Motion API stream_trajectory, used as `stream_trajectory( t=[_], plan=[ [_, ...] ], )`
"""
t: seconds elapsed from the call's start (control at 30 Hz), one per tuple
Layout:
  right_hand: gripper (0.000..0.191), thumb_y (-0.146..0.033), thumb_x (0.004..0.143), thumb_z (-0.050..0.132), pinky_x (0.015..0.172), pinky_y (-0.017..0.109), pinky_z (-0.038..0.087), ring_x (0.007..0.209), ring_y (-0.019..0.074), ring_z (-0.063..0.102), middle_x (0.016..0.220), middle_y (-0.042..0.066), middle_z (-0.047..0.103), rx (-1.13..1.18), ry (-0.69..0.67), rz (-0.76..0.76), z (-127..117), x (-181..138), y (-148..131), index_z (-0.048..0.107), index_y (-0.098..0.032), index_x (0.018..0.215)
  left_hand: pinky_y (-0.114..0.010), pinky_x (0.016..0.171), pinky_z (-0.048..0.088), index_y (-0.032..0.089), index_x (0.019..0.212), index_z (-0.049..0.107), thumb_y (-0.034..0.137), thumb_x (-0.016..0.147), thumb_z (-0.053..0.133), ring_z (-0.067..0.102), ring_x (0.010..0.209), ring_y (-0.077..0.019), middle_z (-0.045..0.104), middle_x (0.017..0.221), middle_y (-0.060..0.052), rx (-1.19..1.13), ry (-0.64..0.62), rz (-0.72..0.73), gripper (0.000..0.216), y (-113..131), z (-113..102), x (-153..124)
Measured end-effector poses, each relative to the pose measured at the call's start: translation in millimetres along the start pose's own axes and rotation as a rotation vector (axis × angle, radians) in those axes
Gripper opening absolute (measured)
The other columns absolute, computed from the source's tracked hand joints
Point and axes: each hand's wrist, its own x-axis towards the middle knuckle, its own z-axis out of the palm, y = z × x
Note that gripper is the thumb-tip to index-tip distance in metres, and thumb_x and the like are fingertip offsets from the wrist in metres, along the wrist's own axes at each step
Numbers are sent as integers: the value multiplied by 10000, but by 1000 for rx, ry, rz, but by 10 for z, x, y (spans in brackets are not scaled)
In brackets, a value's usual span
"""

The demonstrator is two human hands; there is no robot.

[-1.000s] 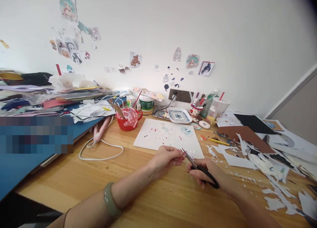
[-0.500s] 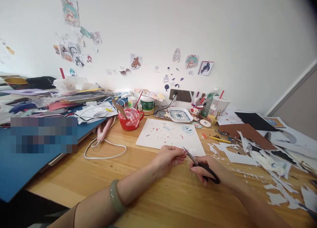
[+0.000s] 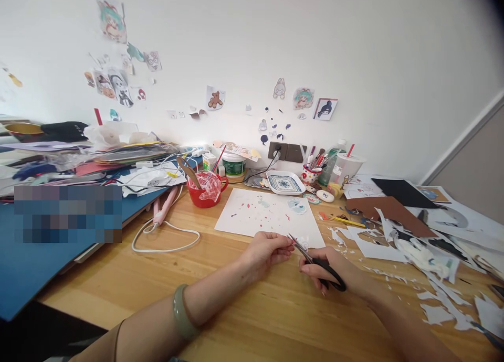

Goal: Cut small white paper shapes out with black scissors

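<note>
My right hand (image 3: pixel 328 270) grips black-handled scissors (image 3: pixel 315 259), blades pointing up-left toward my left hand. My left hand (image 3: pixel 268 249) pinches a tiny paper piece, too small to make out, right at the blade tips. Both hands hover just above the wooden desk (image 3: pixel 252 320), at the near edge of a white sheet (image 3: pixel 268 215) dotted with small coloured cutouts. A green bangle (image 3: pixel 181 312) sits on my left wrist.
A red cup (image 3: pixel 205 188), a patterned dish (image 3: pixel 284 182), a pen mug (image 3: pixel 311 174) and a lidded drink cup (image 3: pixel 346 168) stand behind the sheet. Paper scraps (image 3: pixel 433 267) and brown card (image 3: pixel 389 212) cover the right side. A pink corded tool (image 3: pixel 163 207) and a blue board (image 3: pixel 47 246) lie left.
The view shifted slightly. Both hands stay together at the sheet's near edge, with the scissors still at the small piece.
</note>
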Motion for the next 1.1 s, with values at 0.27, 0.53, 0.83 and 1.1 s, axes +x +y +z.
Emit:
stream_trajectory(
  t=[0.27, 0.53, 0.83, 1.1],
  plan=[
    [244, -380, 744, 491, 408, 185, 336, 391, 83, 470, 468, -35, 511, 15, -3, 10, 5, -9, 7, 519, -140, 716, -180, 578, 405, 93, 647, 628, 221, 566, 677, 519, 563, -70, 595, 619, -34, -12, 20, -10, 159, -1, 22, 0],
    [249, -379, 748, 487, 406, 189, 333, 384, 86, 477, 461, -30, 522, -10, 17, 9, 1, -15, 6, 528, -137, 704, -179, 571, 398, 96, 644, 627, 222, 560, 679, 516, 557, -69, 598, 621, -32, -15, 16, 2, 161, -5, 21, 6],
    [253, -366, 746, 485, 407, 189, 334, 388, 85, 472, 467, -29, 528, 25, 23, -6, -1, -61, -79, 563, -127, 765, -203, 606, 403, 106, 659, 628, 266, 564, 672, 514, 566, -80, 604, 631, -35, 41, 9, 69, 191, 34, 50, -42],
    [237, -353, 733, 496, 402, 180, 319, 402, 79, 451, 474, -31, 503, 68, 43, 16, 23, -90, -148, 556, -128, 777, -200, 603, 410, 113, 664, 627, 278, 574, 668, 521, 578, -76, 608, 653, -38, 63, 14, 91, 192, 34, 46, -47]
  ],
)
